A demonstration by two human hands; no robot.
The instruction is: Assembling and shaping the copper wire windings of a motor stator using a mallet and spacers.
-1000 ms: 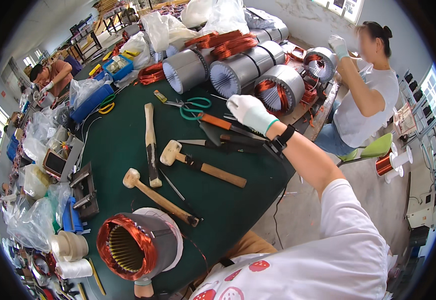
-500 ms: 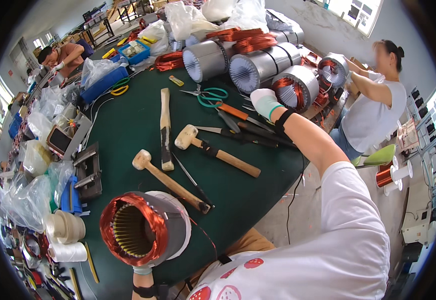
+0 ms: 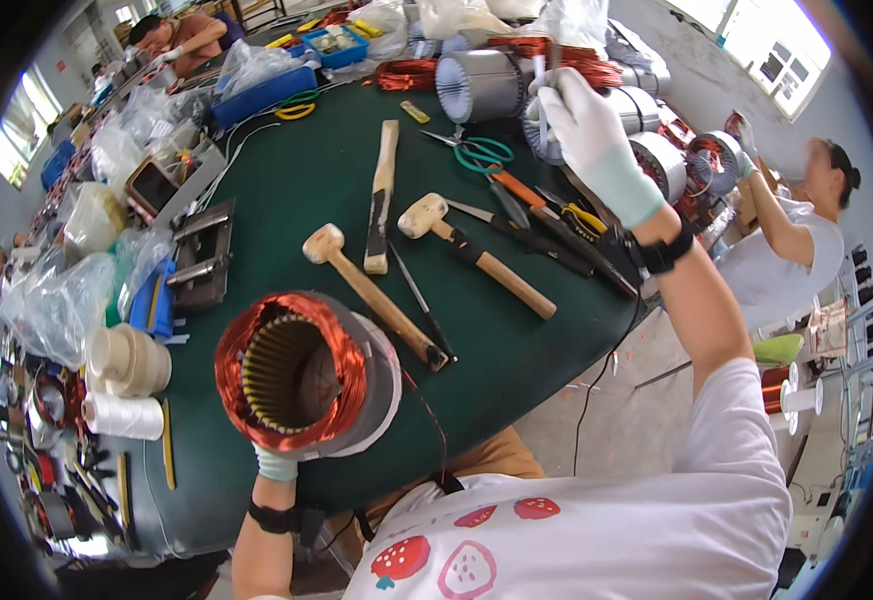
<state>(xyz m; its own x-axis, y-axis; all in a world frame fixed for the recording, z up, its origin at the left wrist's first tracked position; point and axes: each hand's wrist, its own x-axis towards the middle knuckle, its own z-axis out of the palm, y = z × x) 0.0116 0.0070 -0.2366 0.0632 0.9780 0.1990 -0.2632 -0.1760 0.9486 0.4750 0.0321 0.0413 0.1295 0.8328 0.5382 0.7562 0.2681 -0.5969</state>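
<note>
A motor stator (image 3: 376,385) with red copper windings (image 3: 341,385) at its end and yellow slot liners inside stands at the near left of the green table. My gloved left hand (image 3: 276,464) is against its near side, fingers hidden behind the stator. My gloved right hand (image 3: 596,140) is raised over the far right of the table, fingers closed around a thin, pale, blurred piece (image 3: 539,78) whose kind I cannot make out. Below it lie yellow-and-black pliers (image 3: 584,218), green-handled scissors (image 3: 481,154) and an orange-handled tool (image 3: 516,187).
Two mallets (image 3: 361,290) (image 3: 491,268), a wooden bar (image 3: 383,195) and a thin pointed rod (image 3: 421,300) lie mid-table. More stators (image 3: 481,85) stand at the back. White thread spools (image 3: 126,413) and plastic bags line the left. A co-worker (image 3: 796,225) handles a stator at right.
My right hand has lifted from among the tools, uncovering the pliers, and now holds a thin piece. The view has shifted, so the table's things appear farther right and higher.
</note>
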